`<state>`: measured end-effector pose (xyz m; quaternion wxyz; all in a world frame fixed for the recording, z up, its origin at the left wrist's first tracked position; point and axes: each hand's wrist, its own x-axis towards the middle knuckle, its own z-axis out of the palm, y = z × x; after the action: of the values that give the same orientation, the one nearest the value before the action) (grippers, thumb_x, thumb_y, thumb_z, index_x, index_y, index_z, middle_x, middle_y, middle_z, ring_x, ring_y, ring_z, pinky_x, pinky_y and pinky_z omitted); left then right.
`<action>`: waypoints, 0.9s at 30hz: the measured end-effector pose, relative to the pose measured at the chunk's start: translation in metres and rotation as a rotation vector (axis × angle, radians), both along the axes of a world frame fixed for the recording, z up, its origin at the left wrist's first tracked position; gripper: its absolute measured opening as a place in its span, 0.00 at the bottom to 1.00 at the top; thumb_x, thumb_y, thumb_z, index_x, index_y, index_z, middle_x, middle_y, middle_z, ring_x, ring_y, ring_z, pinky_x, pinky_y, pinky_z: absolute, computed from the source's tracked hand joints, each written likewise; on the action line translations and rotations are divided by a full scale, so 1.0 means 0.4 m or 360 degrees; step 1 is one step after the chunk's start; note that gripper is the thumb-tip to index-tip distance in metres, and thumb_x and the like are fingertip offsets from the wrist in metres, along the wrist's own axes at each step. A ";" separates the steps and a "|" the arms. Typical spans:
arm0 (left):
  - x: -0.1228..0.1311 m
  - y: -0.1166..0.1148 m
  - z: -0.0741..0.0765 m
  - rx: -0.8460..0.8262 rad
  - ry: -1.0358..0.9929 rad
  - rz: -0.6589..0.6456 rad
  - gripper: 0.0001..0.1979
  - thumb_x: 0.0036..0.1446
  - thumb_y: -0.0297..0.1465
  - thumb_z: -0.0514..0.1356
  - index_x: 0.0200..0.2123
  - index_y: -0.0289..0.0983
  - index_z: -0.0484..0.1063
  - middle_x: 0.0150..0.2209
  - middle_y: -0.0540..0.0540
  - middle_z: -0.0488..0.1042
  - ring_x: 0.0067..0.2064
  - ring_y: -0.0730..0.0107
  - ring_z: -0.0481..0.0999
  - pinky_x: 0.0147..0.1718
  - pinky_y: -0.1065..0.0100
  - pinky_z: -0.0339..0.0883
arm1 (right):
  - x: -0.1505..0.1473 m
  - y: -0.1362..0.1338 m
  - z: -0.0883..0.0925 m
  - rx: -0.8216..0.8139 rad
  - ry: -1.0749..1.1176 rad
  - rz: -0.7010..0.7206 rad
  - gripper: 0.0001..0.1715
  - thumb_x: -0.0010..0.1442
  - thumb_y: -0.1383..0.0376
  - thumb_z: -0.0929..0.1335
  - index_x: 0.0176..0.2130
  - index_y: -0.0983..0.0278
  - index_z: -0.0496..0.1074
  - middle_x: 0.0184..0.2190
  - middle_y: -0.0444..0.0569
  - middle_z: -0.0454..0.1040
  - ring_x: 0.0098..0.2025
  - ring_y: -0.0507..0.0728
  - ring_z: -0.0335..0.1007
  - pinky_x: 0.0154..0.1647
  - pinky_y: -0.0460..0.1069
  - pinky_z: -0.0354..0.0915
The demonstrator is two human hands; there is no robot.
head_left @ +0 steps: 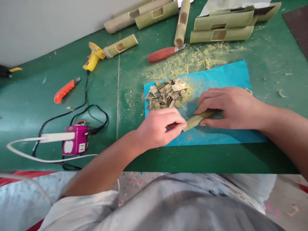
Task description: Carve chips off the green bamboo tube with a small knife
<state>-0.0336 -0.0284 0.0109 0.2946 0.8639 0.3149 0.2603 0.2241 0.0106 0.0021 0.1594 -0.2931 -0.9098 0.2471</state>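
A pale green bamboo piece lies at a slant over the blue sheet. My right hand grips it from above, thumb on the near side and fingers on the far side, hiding much of it. At its left end, my left hand has thumb and fingers pinched together, touching the tip. Whether that pinch holds the bamboo itself or a small bit cannot be made out. Just beyond my left hand sits a heap of small bamboo chips, with fine shavings along its right side.
Along the back lie notched bamboo tubes and a red-handled knife among shavings. To the left are a yellow glue gun, a short bamboo tube, an orange cutter, and a purple power adapter with loose cords.
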 end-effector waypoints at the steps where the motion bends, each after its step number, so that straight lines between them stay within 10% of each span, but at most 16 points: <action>1: -0.002 -0.003 0.001 -0.0049 -0.0014 0.0051 0.06 0.63 0.25 0.60 0.33 0.35 0.76 0.31 0.46 0.77 0.31 0.74 0.74 0.31 0.72 0.68 | 0.000 0.000 0.000 -0.0002 0.0006 -0.0001 0.10 0.59 0.55 0.69 0.38 0.55 0.77 0.40 0.47 0.79 0.42 0.62 0.75 0.39 0.54 0.65; 8: 0.000 -0.015 0.003 -0.0265 -0.0057 0.0392 0.09 0.59 0.24 0.64 0.44 0.36 0.78 0.33 0.49 0.78 0.30 0.76 0.75 0.31 0.74 0.72 | 0.001 -0.002 -0.001 -0.0034 0.0004 -0.0013 0.10 0.59 0.56 0.69 0.38 0.56 0.77 0.41 0.47 0.79 0.43 0.62 0.75 0.40 0.55 0.65; 27: -0.005 -0.049 0.008 0.0090 0.0120 0.0341 0.04 0.62 0.24 0.61 0.34 0.36 0.74 0.31 0.49 0.78 0.30 0.76 0.74 0.31 0.73 0.69 | 0.000 -0.004 -0.002 -0.0050 0.0016 -0.0029 0.10 0.59 0.55 0.69 0.38 0.56 0.78 0.39 0.47 0.79 0.42 0.61 0.74 0.39 0.54 0.64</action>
<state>-0.0356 -0.0481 0.0141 0.2285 0.8425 0.4088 0.2663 0.2239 0.0090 0.0012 0.1614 -0.3027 -0.9022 0.2614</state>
